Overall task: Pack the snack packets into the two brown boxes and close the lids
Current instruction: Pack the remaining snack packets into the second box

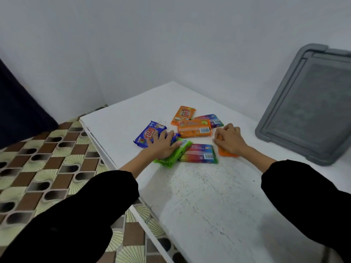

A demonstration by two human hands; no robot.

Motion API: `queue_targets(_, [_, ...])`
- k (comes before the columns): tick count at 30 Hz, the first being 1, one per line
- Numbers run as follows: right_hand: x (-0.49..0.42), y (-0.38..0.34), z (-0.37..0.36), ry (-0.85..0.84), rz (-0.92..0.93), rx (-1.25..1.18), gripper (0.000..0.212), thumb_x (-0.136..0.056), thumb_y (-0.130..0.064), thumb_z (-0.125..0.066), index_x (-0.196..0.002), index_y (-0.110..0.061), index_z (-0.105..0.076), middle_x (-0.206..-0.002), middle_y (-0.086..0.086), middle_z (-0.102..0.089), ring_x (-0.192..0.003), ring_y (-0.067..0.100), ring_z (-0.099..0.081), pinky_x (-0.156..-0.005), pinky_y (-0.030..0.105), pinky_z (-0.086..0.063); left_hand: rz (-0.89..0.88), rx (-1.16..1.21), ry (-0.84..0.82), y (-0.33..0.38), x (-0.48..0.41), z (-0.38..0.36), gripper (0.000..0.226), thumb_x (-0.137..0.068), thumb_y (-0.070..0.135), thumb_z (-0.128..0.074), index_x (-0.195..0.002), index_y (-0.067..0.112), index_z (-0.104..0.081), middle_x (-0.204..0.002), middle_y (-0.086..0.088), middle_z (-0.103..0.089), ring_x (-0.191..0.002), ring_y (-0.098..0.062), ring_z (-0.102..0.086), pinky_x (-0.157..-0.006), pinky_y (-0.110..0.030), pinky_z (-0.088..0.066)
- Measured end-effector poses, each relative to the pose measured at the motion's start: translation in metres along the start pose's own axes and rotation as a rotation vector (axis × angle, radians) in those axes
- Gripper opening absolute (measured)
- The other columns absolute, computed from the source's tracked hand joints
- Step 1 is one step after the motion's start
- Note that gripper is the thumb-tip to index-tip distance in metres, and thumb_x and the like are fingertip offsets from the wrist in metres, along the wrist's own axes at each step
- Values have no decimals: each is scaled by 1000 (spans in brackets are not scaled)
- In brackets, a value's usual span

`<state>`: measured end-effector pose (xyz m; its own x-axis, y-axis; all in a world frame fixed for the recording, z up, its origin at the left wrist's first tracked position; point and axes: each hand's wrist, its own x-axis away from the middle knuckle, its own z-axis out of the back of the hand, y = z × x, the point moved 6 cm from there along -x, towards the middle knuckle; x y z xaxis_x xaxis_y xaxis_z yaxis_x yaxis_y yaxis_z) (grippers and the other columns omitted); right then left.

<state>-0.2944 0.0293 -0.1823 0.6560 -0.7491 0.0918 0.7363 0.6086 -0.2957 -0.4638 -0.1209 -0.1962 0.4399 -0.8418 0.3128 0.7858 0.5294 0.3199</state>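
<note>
Sleeves of black cloth fill the near corners of the head view. Beyond them I see both hands down among the snack packets scattered on the white surface. The left hand lies flat, fingers spread, across the blue packet and the green packet. The right hand is curled over an orange packet, though I cannot tell whether it actually pinches it. Neither brown box is in view, so every packet faces a carry. Blue and green sit near the surface's left edge, and I judge a sweeping gather could push one onto the tiled floor. The wrappers look slick and overlap, so grabbing several at once may let one slide out.
</note>
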Motion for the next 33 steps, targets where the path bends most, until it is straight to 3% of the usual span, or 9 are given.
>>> queue_targets(2, [1, 3, 2, -21, 17, -18, 13, -88, -28, -59, -99, -21, -57, -131, 12, -36, -126, 33, -28, -104, 35, -30, -29, 5, 12, 0, 1, -1, 59, -97, 50, -21, -149, 25, -6, -158, -4, -3, -145, -30, 5, -113, -58, -1])
queue_targets(6, [5, 20, 2, -44, -111, -71, 62, -85, -36, -62, -140, -31, -33, -144, 17, -24, -135, 35, -23, -108, 39, -30, -112, 78, -36, 2, 6, 0, 53, -99, 42, -26, -148, 29, -10, -154, -7, -13, -143, -28, -11, -116, -51, -8])
queue_targets(9, [6, 25, 1, -109, -194, 52, 72, -85, -45, -59, -146, -31, -24, -141, 19, -35, -130, 35, -34, -103, 38, -36, -85, 189, -101, 2, 10, -2, 54, -98, 41, -33, -147, 35, -11, -151, -16, -10, -141, -35, -14, -113, -43, -20])
queue_targets(11, [9, 19, 8, -99, -145, 82, 68, -84, -37, -63, -144, -28, -32, -140, 14, -44, -127, 31, -42, -99, 35, -39, -82, 200, -43, 6, 12, 3, 55, -97, 37, -41, -147, 31, -19, -126, -20, -43, -127, -35, -37, -96, -29, -39])
queue_targets(13, [14, 18, 15, -116, -136, 64, 67, -79, -30, -70, -139, -28, -40, -140, 10, -46, -124, 27, -45, -93, 31, -42, -109, 258, 50, 11, 14, 15, 53, -92, 30, -54, -142, 24, -37, -88, -10, -57, -86, -21, -56, -63, -14, -38])
queue_targets(18, [33, 24, 42, -141, -152, 35, 65, -77, -27, -72, -136, -30, -45, -143, 7, -41, -127, 26, -42, -94, 30, -42, -131, 391, 156, 32, 20, 38, 48, -74, 17, -75, -119, 26, -62, -131, -7, -54, -112, -22, -54, -81, -27, -46])
queue_targets(22, [57, 29, 89, -64, -151, -46, 64, -75, -26, -74, -133, -31, -49, -138, 8, -45, -121, 25, -47, -85, 27, -41, -294, 399, 237, 90, 31, 63, 49, -71, 18, -78, -116, 28, -64, -116, -6, -60, -97, -18, -56, -85, -34, -51])
queue_targets(28, [150, 53, 169, 66, -150, -103, 61, -74, -25, -74, -128, -39, -52, -124, 2, -57, -98, 15, -49, -82, 26, -40, -672, 323, 87, 207, 76, 73, 50, -71, 17, -77, -117, 29, -63, -113, 2, -62, -93, -12, -58, -62, -13, -50])
queue_targets(33, [257, 84, 207, 96, -209, -75, 61, -73, -30, -75, -126, -46, -49, -128, 4, -54, -101, 12, -47, -86, 28, -37, -1024, 182, -113, 294, 150, 50, 48, -69, 18, -79, -109, 38, -61, -112, 9, -57, -100, -10, -59, -76, -20, -54])
